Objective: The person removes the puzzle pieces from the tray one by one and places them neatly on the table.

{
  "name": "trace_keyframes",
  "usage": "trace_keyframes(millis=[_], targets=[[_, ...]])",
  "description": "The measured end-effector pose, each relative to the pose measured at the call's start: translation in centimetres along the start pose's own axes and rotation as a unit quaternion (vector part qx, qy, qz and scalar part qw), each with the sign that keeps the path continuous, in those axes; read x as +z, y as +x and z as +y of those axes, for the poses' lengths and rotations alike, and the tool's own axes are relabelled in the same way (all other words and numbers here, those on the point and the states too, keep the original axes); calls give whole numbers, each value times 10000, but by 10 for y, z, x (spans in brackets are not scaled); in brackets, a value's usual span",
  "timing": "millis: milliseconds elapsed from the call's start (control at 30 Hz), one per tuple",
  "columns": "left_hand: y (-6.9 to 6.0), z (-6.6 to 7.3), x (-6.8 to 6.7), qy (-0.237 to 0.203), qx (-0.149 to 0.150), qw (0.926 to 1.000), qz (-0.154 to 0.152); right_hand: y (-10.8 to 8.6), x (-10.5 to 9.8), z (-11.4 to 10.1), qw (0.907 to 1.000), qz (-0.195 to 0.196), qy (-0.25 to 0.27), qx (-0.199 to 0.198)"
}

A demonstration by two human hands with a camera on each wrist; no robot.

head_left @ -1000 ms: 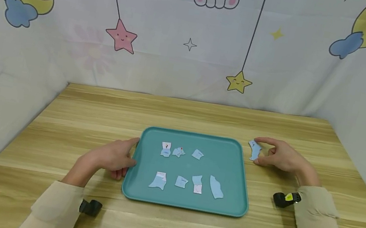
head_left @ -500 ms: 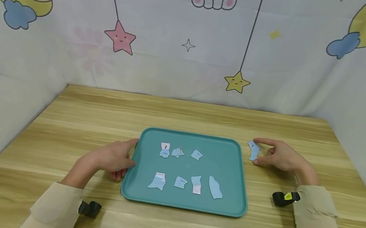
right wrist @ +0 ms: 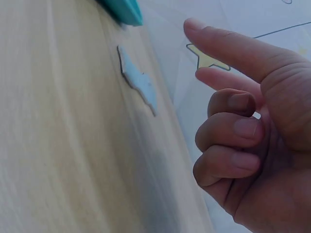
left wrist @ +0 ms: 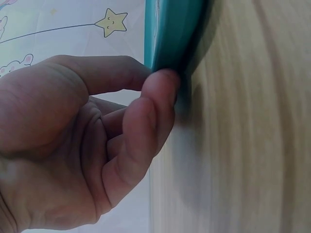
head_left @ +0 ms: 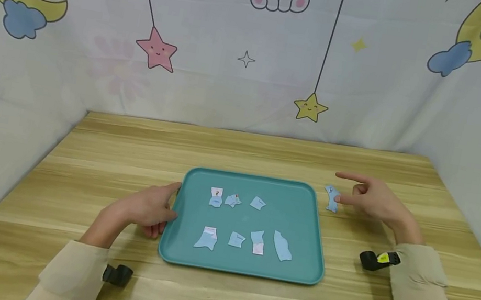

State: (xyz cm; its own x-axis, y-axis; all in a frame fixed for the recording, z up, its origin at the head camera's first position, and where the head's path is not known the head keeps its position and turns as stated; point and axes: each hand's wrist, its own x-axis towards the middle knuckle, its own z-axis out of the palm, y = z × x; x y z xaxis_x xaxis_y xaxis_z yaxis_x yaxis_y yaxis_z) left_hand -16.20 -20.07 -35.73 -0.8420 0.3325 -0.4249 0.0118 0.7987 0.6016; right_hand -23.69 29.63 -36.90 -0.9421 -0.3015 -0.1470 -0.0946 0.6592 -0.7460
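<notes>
While the left hand [head_left: 146,207] grips the tray [head_left: 282,271], a jagged, pale-blue piece [head_left: 331,194] lies by the empty, half-spread right hand [head_left: 374,199]

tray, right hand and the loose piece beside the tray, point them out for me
Tray [head_left: 236,219]: head view, bare floor between the rows.
Right hand [head_left: 372,197]: head view, middle of the hand.
Loose piece [right wrist: 138,81]: right wrist view, middle of its top face.

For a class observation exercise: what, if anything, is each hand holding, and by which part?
The left hand holds the teal tray by its left rim; the right hand holds nothing, apart from the blue piece below.
</notes>
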Motion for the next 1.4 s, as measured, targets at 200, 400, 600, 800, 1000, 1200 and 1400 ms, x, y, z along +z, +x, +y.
trace_keyframes(millis=[200,400,600,800,1000,1200,1400], targets=[[0,0,-1,-19,52,10000,-7,-2,-1,-9,9989,116,453,-105],[1,0,-1,-33,31,10000,-12,-3,0,-16,9982,197,482,-311],[1,0,0,-47,2,10000,-1,-3,4,-25,9977,154,515,-420],[1,-1,0,-41,16,10000,-7,-5,8,-33,9970,47,521,-568],[1,-1,-1,-53,23,10000,-16,-7,14,-41,9961,36,406,-778],[1,-2,0,-47,-7,10000,0,-4,22,-48,9958,13,249,-886],[1,-2,-1,-48,-19,10000,-3,-1,30,-54,9946,-78,261,-1001]])
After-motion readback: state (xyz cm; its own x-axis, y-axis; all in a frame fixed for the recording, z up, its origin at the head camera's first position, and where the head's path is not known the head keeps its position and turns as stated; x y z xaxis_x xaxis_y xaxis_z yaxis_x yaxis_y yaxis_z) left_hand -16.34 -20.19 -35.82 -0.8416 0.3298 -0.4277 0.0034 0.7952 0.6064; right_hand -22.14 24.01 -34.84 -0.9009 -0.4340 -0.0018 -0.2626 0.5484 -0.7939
